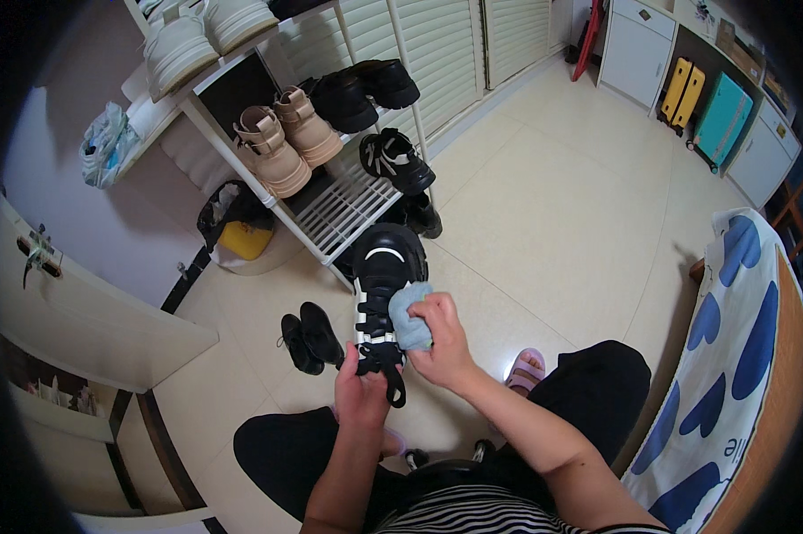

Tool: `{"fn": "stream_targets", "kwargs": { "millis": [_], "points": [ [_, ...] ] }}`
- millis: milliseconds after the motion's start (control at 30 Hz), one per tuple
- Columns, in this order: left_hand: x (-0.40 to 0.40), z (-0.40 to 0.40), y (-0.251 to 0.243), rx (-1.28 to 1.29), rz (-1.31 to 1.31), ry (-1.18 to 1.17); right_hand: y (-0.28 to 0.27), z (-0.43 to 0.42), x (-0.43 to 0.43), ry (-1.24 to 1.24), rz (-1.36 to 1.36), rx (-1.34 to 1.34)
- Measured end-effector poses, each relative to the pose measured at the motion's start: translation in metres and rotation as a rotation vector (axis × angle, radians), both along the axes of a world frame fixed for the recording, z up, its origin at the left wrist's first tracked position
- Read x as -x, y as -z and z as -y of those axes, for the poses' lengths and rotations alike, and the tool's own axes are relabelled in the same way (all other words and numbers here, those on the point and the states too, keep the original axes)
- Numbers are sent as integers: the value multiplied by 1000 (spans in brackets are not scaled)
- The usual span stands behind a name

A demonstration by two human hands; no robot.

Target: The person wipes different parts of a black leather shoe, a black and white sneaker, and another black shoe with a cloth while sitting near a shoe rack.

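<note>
A black lace-up shoe with white trim (pixel 380 280) is held up before me, its toe pointing away. My left hand (pixel 364 390) grips it at the heel end, beside a hanging black loop. In my right hand (pixel 441 340) is a light blue cloth (pixel 409 317), pressed against the right side of the shoe. The fingers of that hand are bent around the cloth and partly hide it. A pair of small black shoes (pixel 311 337) stands on the floor to the left of the held shoe.
Ahead stands a white shoe rack (pixel 351 207) with beige high-top shoes (pixel 281 143), black shoes and white sneakers. A bin with a black bag (pixel 231 213) is left of it. A heart-patterned cover (pixel 701 374) hangs at the right. Suitcases (pixel 721 120) stand at the far right.
</note>
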State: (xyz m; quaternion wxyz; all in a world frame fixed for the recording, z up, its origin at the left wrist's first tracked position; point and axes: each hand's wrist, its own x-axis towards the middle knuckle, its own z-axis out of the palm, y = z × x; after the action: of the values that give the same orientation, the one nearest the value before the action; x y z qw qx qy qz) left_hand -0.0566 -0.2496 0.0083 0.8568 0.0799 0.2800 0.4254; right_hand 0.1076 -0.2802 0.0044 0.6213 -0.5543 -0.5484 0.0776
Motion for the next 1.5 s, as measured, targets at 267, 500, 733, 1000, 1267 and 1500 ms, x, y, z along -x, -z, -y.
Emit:
{"fn": "stream_targets", "kwargs": {
  "millis": [267, 500, 733, 1000, 1267, 1500],
  "points": [
    [2, -1, 11, -29, 145, 12, 17, 3, -6, -95, 12, 6],
    [-19, 15, -7, -83, 16, 23, 23, -9, -31, 195, -209, 105],
    [-28, 21, -13, -515, -647, 143, 15, 7, -1, -27, -437, 194],
    [-32, 30, -27, -978, -915, 159, 9, 11, -3, -23, -326, 138],
    [-10, 20, 14, -710, -938, 56, -13, 20, 4, -125, -81, -6],
    [-9, 2, 0, -462, -469, 42, -33, 26, -7, -348, 35, 53]
  ]
}}
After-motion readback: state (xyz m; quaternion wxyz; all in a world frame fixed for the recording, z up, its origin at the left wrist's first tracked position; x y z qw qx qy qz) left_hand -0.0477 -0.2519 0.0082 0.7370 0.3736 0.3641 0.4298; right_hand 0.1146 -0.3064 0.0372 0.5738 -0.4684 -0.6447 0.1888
